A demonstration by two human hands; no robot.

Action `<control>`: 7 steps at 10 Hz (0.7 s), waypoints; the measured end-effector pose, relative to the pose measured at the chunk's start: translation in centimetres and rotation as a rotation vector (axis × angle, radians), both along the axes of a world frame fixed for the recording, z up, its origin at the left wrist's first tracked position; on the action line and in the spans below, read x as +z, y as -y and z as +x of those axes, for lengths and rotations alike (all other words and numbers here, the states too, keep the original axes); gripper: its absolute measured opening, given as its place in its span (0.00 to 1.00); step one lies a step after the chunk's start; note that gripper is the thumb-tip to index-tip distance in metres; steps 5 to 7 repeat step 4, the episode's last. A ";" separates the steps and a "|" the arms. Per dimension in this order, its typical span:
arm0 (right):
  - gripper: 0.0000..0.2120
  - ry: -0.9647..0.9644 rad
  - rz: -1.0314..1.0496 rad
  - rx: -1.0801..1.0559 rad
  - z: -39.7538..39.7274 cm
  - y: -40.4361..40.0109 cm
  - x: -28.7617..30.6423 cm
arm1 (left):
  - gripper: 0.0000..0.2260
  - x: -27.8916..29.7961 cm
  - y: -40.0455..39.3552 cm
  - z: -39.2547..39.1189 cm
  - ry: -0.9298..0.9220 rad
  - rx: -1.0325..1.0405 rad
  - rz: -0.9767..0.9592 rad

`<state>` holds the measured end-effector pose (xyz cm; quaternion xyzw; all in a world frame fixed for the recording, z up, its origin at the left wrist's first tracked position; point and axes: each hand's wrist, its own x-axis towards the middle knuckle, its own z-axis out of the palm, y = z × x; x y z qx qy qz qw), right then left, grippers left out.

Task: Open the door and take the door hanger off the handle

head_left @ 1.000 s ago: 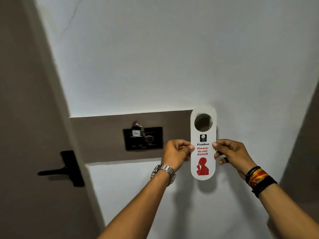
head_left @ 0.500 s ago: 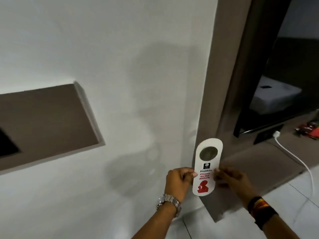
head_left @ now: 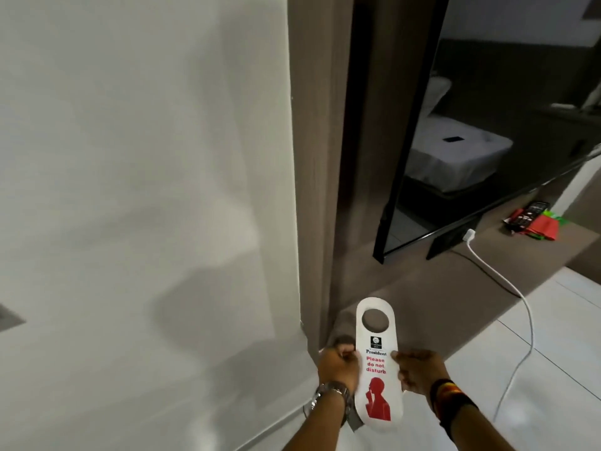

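I hold a white door hanger (head_left: 377,362) upright in front of me, low in the head view. It has a round hole at the top, red "Please do not disturb" lettering and a red figure. My left hand (head_left: 336,366) pinches its left edge and my right hand (head_left: 418,372) pinches its right edge. The hanger is off any handle. Neither the door nor its handle is in view.
A white wall (head_left: 146,190) fills the left half. A brown panel (head_left: 312,157) runs down beside it, with a brown desk top (head_left: 422,288) behind the hanger. A black-framed screen (head_left: 455,141), a white cable (head_left: 507,288) and a remote (head_left: 530,211) sit there.
My view has swung right, away from the door handle and key-card panel, toward the desk and screen. Both hands kept hold of the hanger and lowered it in the frame.
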<state>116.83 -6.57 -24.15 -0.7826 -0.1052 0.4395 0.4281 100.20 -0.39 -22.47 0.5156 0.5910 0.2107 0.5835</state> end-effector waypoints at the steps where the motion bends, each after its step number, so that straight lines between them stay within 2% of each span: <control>1: 0.04 0.002 -0.043 -0.033 0.8 -2.0 -1.6 | 0.08 -0.6 -0.8 0.8 -0.005 0.009 -0.043; 2: 0.07 -0.022 -0.037 -0.057 1.3 -2.7 -2.6 | 0.10 -0.8 -1.1 0.8 0.053 0.044 -0.086; 3: 0.07 -0.017 -0.015 -0.053 0.5 -2.7 -2.5 | 0.09 -1.3 -1.0 0.5 -0.026 -0.042 0.007; 4: 0.08 0.418 -0.026 -0.001 -2.1 -1.7 -2.4 | 0.10 -2.5 -1.0 -0.6 -0.138 -0.191 0.277; 7: 0.08 0.418 -0.026 -0.001 -2.1 -1.7 -2.4 | 0.10 -2.5 -1.0 -0.6 -0.138 -0.191 0.277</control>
